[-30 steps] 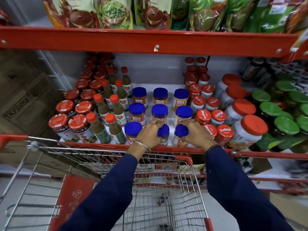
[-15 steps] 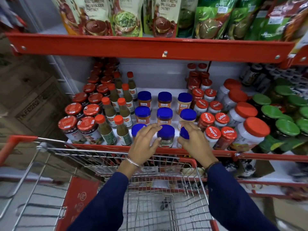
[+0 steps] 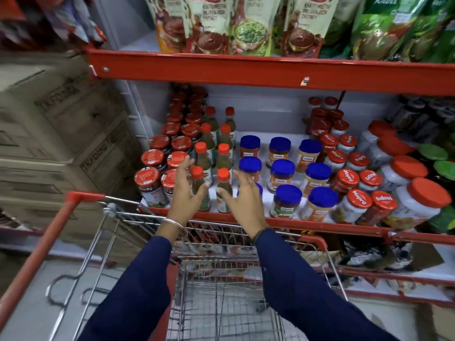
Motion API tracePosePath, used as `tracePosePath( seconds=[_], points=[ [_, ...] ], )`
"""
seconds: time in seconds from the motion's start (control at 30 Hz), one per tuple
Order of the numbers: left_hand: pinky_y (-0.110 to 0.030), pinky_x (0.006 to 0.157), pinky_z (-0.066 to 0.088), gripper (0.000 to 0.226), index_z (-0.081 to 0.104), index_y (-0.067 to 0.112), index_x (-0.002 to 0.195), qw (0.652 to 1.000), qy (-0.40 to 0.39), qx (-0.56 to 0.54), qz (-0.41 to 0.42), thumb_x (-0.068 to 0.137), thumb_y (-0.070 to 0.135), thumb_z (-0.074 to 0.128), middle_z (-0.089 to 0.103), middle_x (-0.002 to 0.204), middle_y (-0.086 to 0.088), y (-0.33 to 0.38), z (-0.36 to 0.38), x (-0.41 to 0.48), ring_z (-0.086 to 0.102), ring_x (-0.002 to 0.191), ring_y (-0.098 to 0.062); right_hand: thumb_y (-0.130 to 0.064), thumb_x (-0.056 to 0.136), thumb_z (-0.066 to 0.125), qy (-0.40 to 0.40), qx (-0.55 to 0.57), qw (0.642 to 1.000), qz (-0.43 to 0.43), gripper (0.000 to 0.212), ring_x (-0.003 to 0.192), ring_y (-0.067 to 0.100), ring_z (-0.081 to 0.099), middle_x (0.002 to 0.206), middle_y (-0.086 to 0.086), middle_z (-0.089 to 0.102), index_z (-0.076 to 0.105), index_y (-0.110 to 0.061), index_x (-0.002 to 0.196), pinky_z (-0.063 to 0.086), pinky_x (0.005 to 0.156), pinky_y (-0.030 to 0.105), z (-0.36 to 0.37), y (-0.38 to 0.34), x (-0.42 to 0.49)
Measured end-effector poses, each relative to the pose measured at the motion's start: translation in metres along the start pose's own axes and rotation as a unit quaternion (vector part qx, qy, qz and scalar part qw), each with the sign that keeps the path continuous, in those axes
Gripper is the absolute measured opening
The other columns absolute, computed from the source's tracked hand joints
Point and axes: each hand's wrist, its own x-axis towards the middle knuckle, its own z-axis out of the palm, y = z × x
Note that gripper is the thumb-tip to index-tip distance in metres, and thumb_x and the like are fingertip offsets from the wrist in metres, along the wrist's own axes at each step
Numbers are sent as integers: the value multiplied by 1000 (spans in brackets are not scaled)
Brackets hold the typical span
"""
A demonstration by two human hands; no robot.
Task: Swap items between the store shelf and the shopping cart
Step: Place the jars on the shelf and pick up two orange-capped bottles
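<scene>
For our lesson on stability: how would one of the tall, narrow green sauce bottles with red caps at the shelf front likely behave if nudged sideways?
The front green sauce bottle is tall on a narrow base, so it would probably tip rather than slide. Its neighbours stand close, so one falling could knock others. It looks rigid, and possibly heavy if full. Both the left hand and right hand are open.

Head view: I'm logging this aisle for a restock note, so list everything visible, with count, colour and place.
blue-lid jars: about ten, middle shelf centre.
orange-cap bottles: about eight, greenish, left of the blue lids.
red-lid dark jars: many, far left of shelf.
Mapro jars: many, red lids, right of the blue lids.
big white jars: several, red lids, right.
green-lid jars: several, far right.
pouches: many, cream and green, top shelf.
shopping cart: one, wire, red trim, below.
cardboard boxes: stack, brown, left.
left hand: open, before bottles.
right hand: open, before bottles.
</scene>
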Motion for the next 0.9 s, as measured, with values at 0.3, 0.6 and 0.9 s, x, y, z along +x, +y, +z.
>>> tracePosePath(
  seconds=[0.3,0.6,0.9],
  points=[
    [-40,106,38,67,23,22,140,987,-139,-9,-81,85,-3,54,51,132,-6,-13,-14,27,48,123,-22,-33,84,66,31,-105,993,52,47,104,38,57,119,18,55,50,-3,116,47,75,40,29,-5,26],
    [-35,74,50,43,55,12,100,993,-58,99,-42,67,24,80,66,90,-7,-11,-15,33,60,81,-23,-21,80,70,-39,-41,998,25,26,93,30,60,102,14,62,59,-9,100,50,77,39,20,1,36],
    [-45,83,53,42,55,7,104,993,-61,100,-36,75,30,74,68,102,-13,-19,-11,26,63,94,-28,-21,78,72,-30,-29,999,24,26,86,27,64,93,10,68,58,-13,98,55,75,42,20,1,34]
  ],
)
